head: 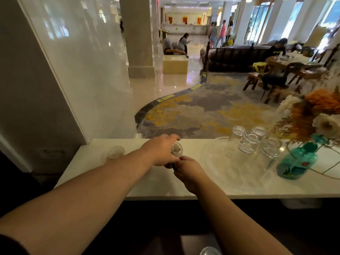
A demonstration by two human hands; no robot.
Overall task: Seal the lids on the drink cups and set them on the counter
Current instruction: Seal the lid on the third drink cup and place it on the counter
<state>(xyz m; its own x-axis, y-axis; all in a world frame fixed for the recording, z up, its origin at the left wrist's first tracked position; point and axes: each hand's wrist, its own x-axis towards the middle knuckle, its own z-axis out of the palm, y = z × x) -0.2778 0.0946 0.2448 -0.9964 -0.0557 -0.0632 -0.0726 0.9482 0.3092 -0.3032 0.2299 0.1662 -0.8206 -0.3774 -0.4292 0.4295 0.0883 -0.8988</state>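
A lidded cup (112,153) already stands at the left of the counter (158,183). Near the middle, the left hand (161,150) curls over the dome lid (176,149) of a 2nd cup (173,165), fingers half closed around its rim. Press evenly around that rim, I judge, so it snaps without tipping. The right hand (187,170) is closed on the cup's base, steadying it. Glasses (254,142) sit on a tray (211,157) further right.
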